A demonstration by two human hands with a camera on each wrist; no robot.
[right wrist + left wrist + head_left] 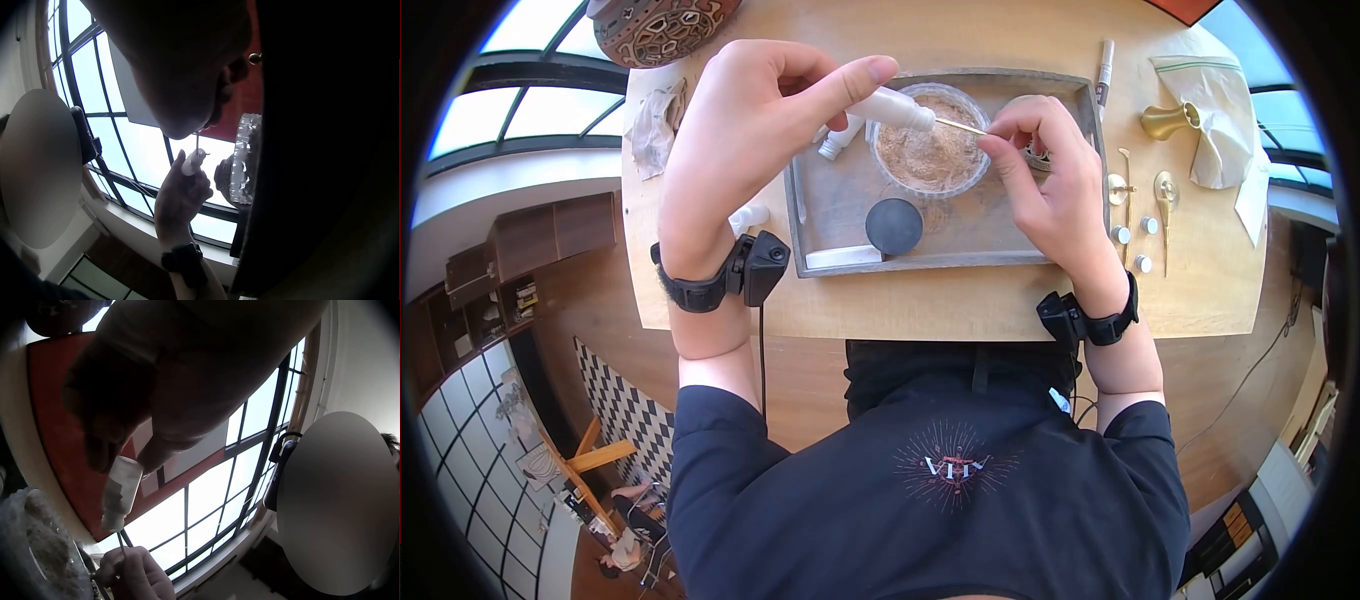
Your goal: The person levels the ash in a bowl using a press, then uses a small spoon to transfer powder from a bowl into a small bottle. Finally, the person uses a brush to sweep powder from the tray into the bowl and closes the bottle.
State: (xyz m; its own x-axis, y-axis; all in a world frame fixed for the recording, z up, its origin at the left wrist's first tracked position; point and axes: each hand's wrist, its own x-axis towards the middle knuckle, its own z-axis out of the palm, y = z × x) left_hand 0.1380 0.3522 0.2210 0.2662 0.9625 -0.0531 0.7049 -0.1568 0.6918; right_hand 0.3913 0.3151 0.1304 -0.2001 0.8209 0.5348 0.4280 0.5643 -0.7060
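My left hand (745,130) holds a small white bottle (897,108) on its side, its mouth towards the right. Between thumb and fingers, my right hand (1055,185) pinches a thin metal stick (962,126), whose far end meets the bottle's mouth. Both are over a clear round tub (933,192) of light brown powder (920,158), which stands in a grey wooden tray (980,235). In the left wrist view the bottle (122,492) slants down to the stick (121,542). A round container beneath my right hand is partly hidden.
A dark round disc (894,227) and a white block (844,257) lie at the tray's front. Another white bottle (840,138) is left of the tub. On the right are brass tools (1166,190), small caps (1121,235), a brass cup (1168,121) and a bag (1215,130).
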